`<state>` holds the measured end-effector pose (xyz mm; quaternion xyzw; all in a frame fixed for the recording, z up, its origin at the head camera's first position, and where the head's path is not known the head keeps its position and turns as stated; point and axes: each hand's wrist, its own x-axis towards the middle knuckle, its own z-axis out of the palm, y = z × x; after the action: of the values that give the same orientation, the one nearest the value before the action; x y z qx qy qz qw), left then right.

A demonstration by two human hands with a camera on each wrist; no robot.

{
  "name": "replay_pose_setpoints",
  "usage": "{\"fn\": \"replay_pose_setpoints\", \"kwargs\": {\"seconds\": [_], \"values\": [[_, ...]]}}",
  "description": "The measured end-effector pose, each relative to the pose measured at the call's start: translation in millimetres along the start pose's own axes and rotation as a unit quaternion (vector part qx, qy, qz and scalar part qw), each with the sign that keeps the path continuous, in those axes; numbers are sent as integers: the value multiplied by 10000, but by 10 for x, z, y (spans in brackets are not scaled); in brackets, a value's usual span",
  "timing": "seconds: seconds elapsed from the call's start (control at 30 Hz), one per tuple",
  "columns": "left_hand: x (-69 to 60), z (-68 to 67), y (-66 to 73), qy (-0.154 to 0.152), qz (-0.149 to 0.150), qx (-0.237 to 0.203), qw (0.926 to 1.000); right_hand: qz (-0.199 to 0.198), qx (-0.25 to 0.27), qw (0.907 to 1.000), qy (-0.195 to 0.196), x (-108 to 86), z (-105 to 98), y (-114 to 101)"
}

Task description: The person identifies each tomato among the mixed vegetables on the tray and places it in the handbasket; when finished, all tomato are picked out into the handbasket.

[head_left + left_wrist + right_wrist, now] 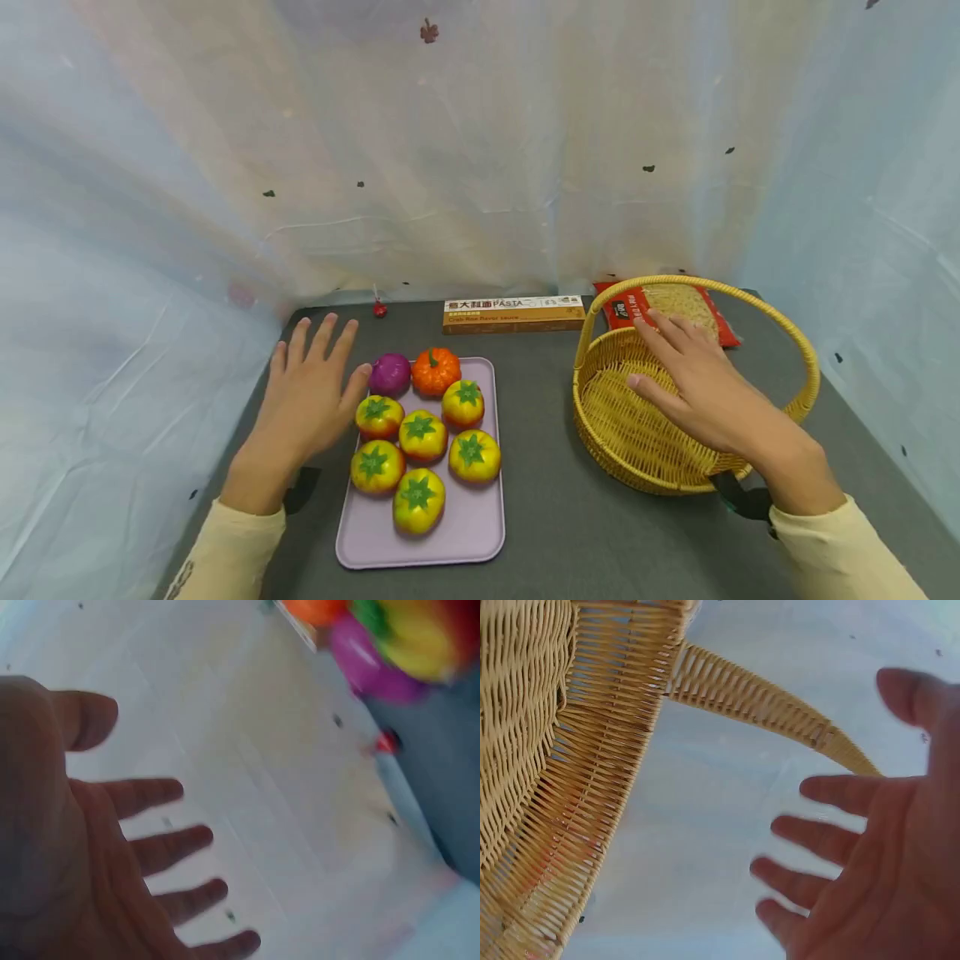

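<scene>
In the head view the left hand [306, 408] is held with fingers spread at the left side of a lilac tray [457, 537]. On the tray lie several yellow-red tomatoes [377, 467], a purple onion [390, 375] and a small orange pumpkin [436, 372]. The right hand [701, 392], fingers spread, is over the yellow wicker basket [630, 417], whose handle arches up. The left wrist view shows the left palm [97, 847] holding nothing; the onion [367, 664] is at the upper right. In the right wrist view, the right palm [885, 855] holds nothing, with the basket [607, 727] on the left.
A pasta box [513, 316] lies at the back middle of the dark table [540, 500]. A red bag of pasta [678, 304] lies behind the basket. A small red object [380, 309] is near the back left edge. Pale sheeting [480, 167] surrounds the table.
</scene>
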<state>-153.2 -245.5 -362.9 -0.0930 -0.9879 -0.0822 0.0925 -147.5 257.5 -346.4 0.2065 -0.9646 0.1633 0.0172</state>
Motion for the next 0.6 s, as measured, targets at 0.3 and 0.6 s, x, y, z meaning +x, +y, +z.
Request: {"fn": "replay_pose_setpoints", "kwargs": {"seconds": [0.3, 0.6], "values": [[-358, 118, -807, 353, 624, -1266, 9894, -643, 589, 9950, 481, -393, -38, -132], [-310, 564, -1066, 201, 731, -1706, 9824, -1312, 1333, 9819, 290, -243, 548, -449]]}}
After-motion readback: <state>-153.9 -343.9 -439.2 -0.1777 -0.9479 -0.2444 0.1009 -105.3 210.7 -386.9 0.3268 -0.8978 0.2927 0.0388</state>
